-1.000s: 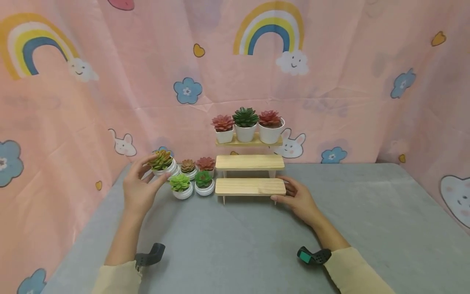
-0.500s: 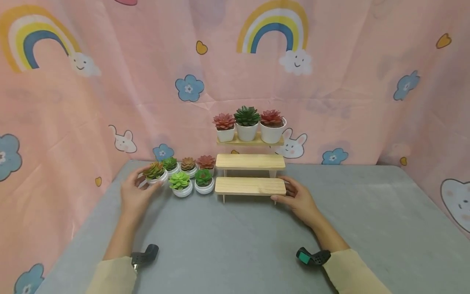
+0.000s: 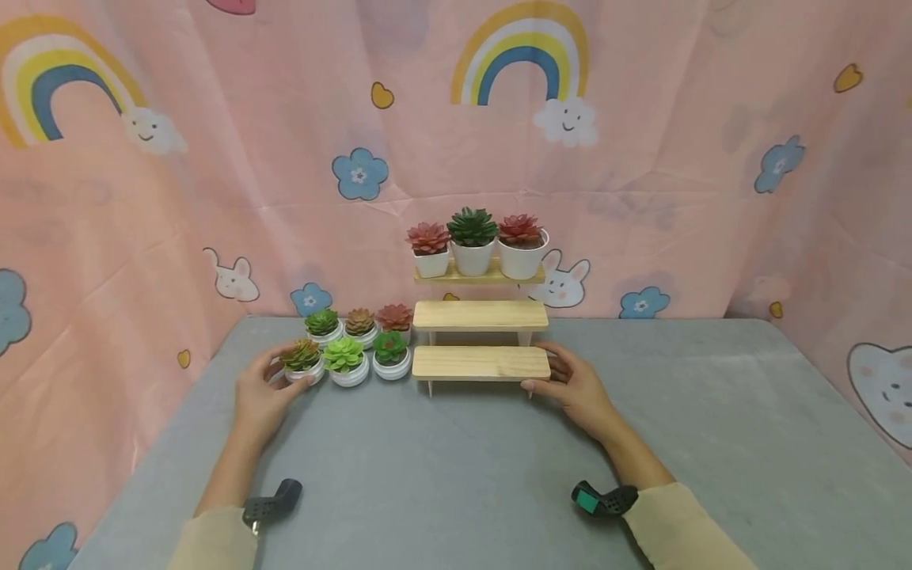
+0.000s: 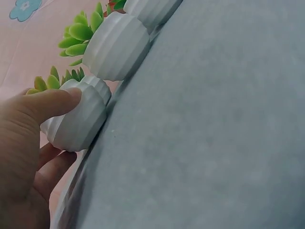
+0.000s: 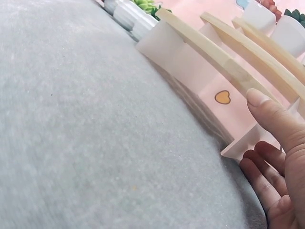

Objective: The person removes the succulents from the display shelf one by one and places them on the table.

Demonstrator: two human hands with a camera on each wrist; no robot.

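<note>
A: Clearances?
B: Left grip (image 3: 262, 392) pinches the front row's leftmost succulent (image 3: 304, 362), near the left edge of the desk (image 3: 712, 412). Right grip (image 3: 575, 392) holds the right end of the stand (image 3: 480, 317); desk surface extends beyond.
A: Obscured?
B: Contact beneath the succulent; right sleeve (image 3: 687, 532), cut off.

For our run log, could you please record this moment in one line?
left hand: holds orange-green succulent; right hand: holds wooden stand by right end; top shelf: three potted succulents

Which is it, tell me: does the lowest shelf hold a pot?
No, three pots stand on the top shelf but the lowest shelf bears none.
</note>
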